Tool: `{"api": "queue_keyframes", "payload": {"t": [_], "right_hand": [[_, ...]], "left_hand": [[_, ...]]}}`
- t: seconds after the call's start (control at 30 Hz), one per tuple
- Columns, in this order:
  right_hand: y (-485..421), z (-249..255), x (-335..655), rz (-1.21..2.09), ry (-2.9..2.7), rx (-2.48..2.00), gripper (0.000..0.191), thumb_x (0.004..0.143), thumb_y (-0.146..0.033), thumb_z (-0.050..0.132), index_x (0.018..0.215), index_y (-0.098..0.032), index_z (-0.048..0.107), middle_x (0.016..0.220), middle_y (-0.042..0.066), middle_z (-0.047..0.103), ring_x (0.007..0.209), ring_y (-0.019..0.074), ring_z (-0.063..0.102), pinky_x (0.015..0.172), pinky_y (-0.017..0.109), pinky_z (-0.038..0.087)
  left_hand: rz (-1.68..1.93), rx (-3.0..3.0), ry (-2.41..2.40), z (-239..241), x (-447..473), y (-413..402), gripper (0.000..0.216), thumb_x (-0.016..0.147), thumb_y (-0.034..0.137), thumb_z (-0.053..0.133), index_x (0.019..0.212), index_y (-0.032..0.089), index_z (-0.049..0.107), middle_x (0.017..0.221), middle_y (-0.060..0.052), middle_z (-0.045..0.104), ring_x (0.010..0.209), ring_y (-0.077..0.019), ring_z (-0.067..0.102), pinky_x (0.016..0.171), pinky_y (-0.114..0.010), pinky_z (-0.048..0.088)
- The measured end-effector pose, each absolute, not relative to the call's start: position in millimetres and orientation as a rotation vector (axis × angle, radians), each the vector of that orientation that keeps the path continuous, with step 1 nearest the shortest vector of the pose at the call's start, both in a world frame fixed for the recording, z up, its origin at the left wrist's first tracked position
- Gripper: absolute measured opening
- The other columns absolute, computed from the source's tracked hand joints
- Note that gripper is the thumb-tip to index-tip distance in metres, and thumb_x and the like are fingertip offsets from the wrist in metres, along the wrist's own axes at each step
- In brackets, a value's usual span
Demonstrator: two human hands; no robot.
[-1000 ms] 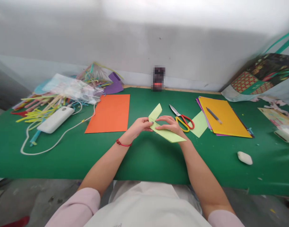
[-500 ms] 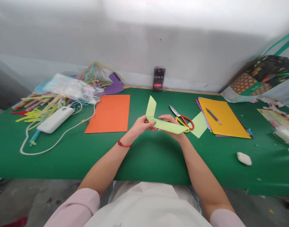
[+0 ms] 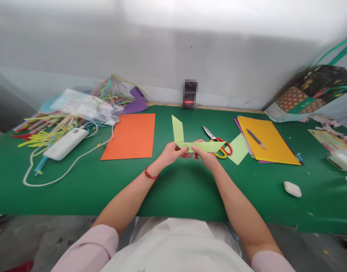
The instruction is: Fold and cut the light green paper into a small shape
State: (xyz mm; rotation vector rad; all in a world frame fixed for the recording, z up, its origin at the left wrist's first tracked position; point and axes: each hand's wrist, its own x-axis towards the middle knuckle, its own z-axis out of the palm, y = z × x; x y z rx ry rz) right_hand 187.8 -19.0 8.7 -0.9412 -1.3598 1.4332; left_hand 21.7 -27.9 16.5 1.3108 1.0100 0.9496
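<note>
A light green strip of folded paper (image 3: 209, 146), bent into an L, is held up over the table. One arm of it points away from me; the other runs to the right. My left hand (image 3: 173, 152) pinches it near the corner, thumb on top. Close beside that, my right hand (image 3: 205, 154) grips the lower edge with its thumb on the front face and the other fingers partly hidden behind. Just past the right end of the strip lie scissors (image 3: 216, 139) with red and yellow handles, partly covered by the paper.
An orange sheet (image 3: 129, 136) lies to the left, near a white power bank (image 3: 66, 143) with a cable and a heap of paper strips (image 3: 57, 117). At right are a green scrap (image 3: 239, 149), stacked coloured sheets (image 3: 271, 145), a pen (image 3: 255, 138), and a small white case (image 3: 292, 189).
The folded strip has turned so its long arm lies level and its short arm leans left. My right thumb has come round onto the front of the paper, closer to my left hand.
</note>
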Motion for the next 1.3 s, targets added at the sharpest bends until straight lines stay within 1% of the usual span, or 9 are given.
{"api": "queue_keyframes", "payload": {"t": [0.2,0.33,0.5,0.63,0.73,1.0,1.1,1.2,1.3], "right_hand": [[-22.0,7.9,179.3,1.478,-1.231,-0.921,0.025,0.072,-0.037,0.069,0.077,-0.021,0.050,0.046,-0.006,0.053,0.042,0.0106,0.045,0.039,0.025,0.032],[-23.1,12.8,180.6,1.479,-1.203,-0.932,0.029,0.070,-0.034,0.067,0.091,-0.020,0.054,0.044,-0.008,0.052,0.039,0.0094,0.043,0.038,0.022,0.029],[-20.5,12.8,182.3,1.481,-1.181,-0.941,0.027,0.069,-0.037,0.066,0.087,-0.020,0.055,0.040,-0.009,0.047,0.037,0.0090,0.041,0.037,0.022,0.027],[-19.9,7.6,179.2,1.461,-1.195,-0.937,0.028,0.072,-0.042,0.066,0.083,-0.020,0.052,0.042,-0.007,0.049,0.037,0.0103,0.043,0.036,0.023,0.028],[-21.9,7.2,178.2,1.436,-1.203,-0.944,0.028,0.074,-0.042,0.067,0.076,-0.021,0.049,0.043,-0.006,0.052,0.038,0.0103,0.044,0.037,0.024,0.029],[-22.7,10.7,179.4,1.468,-1.197,-0.950,0.029,0.072,-0.043,0.068,0.078,-0.022,0.049,0.044,-0.005,0.053,0.038,0.0121,0.046,0.037,0.025,0.030],[-22.8,11.8,179.2,1.467,-1.204,-0.966,0.029,0.072,-0.043,0.067,0.083,-0.021,0.051,0.042,-0.007,0.051,0.036,0.0112,0.044,0.035,0.024,0.028],[-23.7,12.9,179.0,1.454,-1.224,-0.967,0.032,0.073,-0.041,0.065,0.095,-0.021,0.053,0.040,-0.009,0.050,0.034,0.0100,0.042,0.034,0.022,0.027],[-24.9,13.7,179.7,1.452,-1.236,-0.984,0.028,0.074,-0.041,0.064,0.092,-0.022,0.053,0.039,-0.009,0.049,0.033,0.0089,0.039,0.033,0.021,0.026]], "left_hand": [[1.039,1.397,1.078,13.4,22.8,-29.8,0.019,0.079,0.031,0.066,0.081,0.013,0.062,0.062,-0.002,0.069,0.059,-0.0157,0.068,0.063,-0.028,0.058],[0.956,1.358,0.974,12.6,22.4,-27.4,0.026,0.078,0.037,0.067,0.083,0.011,0.063,0.065,-0.004,0.070,0.061,-0.0159,0.069,0.062,-0.027,0.058],[0.892,1.327,0.793,11.5,21.9,-24.6,0.038,0.071,0.046,0.072,0.083,0.011,0.064,0.074,-0.007,0.072,0.066,-0.0165,0.069,0.066,-0.028,0.057],[0.877,1.276,0.781,9.8,19.7,-23.9,0.043,0.069,0.053,0.071,0.075,0.011,0.064,0.071,-0.008,0.071,0.065,-0.0175,0.069,0.068,-0.030,0.057],[0.878,1.263,0.816,8.5,19.0,-24.7,0.042,0.071,0.051,0.071,0.078,0.010,0.065,0.069,-0.008,0.071,0.065,-0.0186,0.069,0.069,-0.031,0.056],[0.959,1.304,0.919,12.3,22.4,-28.9,0.038,0.071,0.046,0.071,0.085,0.011,0.064,0.070,-0.006,0.072,0.067,-0.0193,0.070,0.068,-0.031,0.057],[0.911,1.297,0.902,12.1,21.5,-28.0,0.037,0.073,0.045,0.070,0.087,0.011,0.064,0.072,-0.008,0.072,0.069,-0.0205,0.070,0.069,-0.032,0.057],[0.888,1.313,0.910,10.5,21.5,-27.3,0.036,0.075,0.042,0.068,0.089,0.010,0.063,0.073,-0.009,0.072,0.071,-0.0212,0.071,0.070,-0.033,0.057],[0.906,1.304,0.937,10.9,22.0,-27.7,0.033,0.074,0.038,0.070,0.088,0.010,0.064,0.070,-0.008,0.071,0.068,-0.0203,0.070,0.069,-0.033,0.057]]}}
